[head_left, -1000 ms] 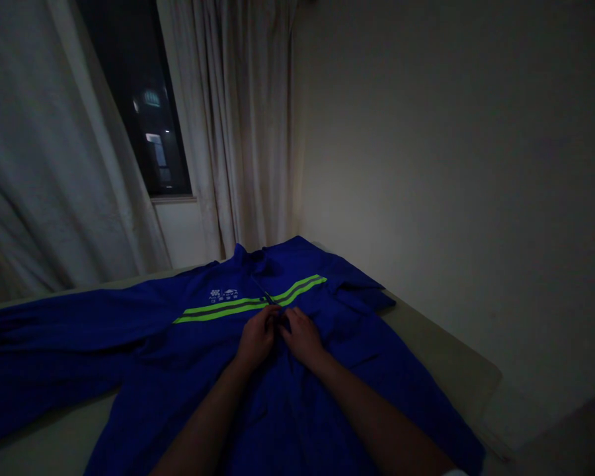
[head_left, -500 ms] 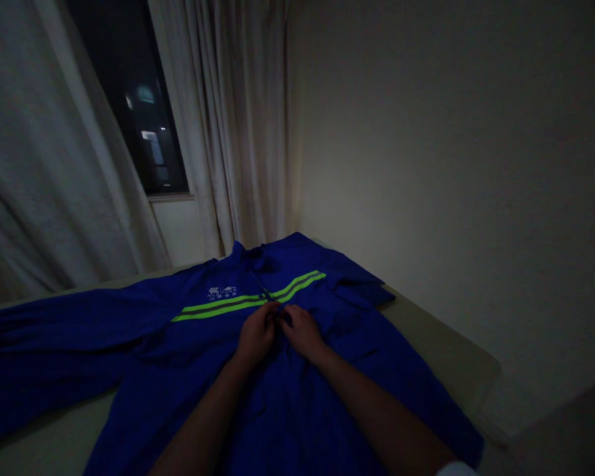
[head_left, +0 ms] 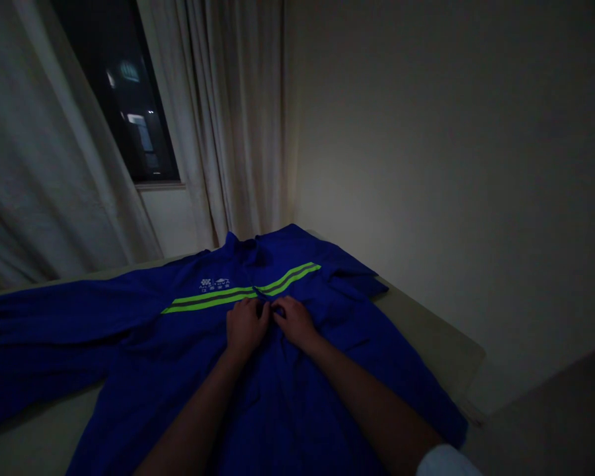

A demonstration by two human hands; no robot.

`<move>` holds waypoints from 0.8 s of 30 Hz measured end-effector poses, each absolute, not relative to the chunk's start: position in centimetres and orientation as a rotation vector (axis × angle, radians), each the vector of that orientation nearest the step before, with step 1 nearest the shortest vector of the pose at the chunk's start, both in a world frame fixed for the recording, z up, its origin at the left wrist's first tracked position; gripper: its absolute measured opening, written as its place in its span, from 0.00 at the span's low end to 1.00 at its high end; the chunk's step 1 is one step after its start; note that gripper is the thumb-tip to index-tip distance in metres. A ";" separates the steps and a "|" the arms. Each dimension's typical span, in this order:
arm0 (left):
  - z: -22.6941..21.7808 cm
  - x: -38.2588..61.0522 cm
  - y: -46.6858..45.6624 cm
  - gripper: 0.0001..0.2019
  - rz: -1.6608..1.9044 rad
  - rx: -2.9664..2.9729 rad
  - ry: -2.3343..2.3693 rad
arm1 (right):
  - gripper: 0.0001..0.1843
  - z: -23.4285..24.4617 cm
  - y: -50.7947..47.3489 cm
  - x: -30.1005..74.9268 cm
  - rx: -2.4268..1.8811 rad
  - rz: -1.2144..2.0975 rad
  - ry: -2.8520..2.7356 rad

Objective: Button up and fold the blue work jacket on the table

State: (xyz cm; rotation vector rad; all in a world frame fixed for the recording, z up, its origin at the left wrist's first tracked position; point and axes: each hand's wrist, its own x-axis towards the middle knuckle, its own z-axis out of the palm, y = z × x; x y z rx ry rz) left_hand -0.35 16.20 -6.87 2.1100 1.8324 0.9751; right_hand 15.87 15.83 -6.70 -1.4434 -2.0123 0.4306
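A blue work jacket (head_left: pixel 178 350) lies spread face up, with a green reflective stripe (head_left: pixel 208 299) across its chest and a white printed logo (head_left: pixel 215 283) above the stripe. My left hand (head_left: pixel 246 326) and my right hand (head_left: pixel 293 322) rest side by side on its centre front, just below the stripe. The fingertips of both hands pinch the front closure (head_left: pixel 265 307) of the jacket. The closure below my hands is hidden in dark folds. A white cuff (head_left: pixel 446 461) shows at my right forearm.
The jacket covers most of a pale table (head_left: pixel 426 347), and its left sleeve (head_left: pixel 44 311) runs out past the left of the view. The table's right side meets a wall (head_left: pixel 426 145). Long curtains (head_left: pixel 238 112) hang beside a dark window (head_left: pixel 129 99) behind it.
The view has shifted, so the jacket sits higher and further left in the frame. The two halves of the stripe now line up at the centre, and my hands stay at the closure.
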 end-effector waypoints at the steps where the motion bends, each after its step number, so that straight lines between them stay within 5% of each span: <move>1: -6.8 -0.4 16.2 0.13 0.953 2.126 1.827 | 0.08 -6.7 15.8 15.9 -1.440 0.431 -2.017; 24: -6.7 -0.8 16.4 0.12 1.070 2.255 1.510 | 0.07 -5.7 14.9 15.8 -1.474 0.407 -1.982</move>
